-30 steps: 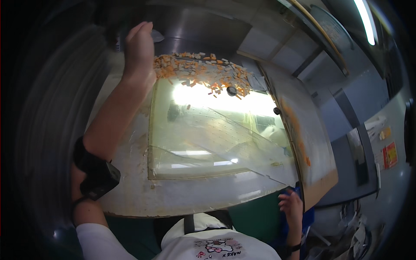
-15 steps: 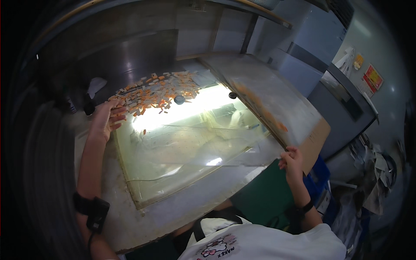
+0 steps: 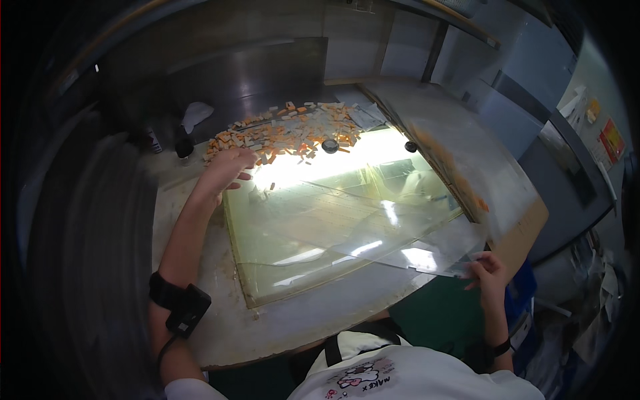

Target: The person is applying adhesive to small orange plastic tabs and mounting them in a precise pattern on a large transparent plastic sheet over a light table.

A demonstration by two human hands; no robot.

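I judge the step is handling the clear sheet (image 3: 393,250), lying across the lit panel (image 3: 248,283); my right hand (image 3: 489,270) pinches its corner beyond the table's (image 3: 213,300) front edge, so moving calls for steady fingers. My left hand (image 3: 230,173), loosely curled, seemingly empty, is beside the small pieces (image 3: 287,133), with free room between both hands.

Pale flat-topped table (image 3: 213,337): carries the yellowish rectangular glass panel (image 3: 260,233).
Panel's far side: a heap of small orange and grey oblong pieces (image 3: 287,135).
Heap's front right: a dark round disc (image 3: 330,146).
Heap's left front: the bare left hand (image 3: 230,172).
Panel's near right: a clear thin plastic sheet (image 3: 423,253) overlapping the edge, corner in the bare right hand (image 3: 488,272).
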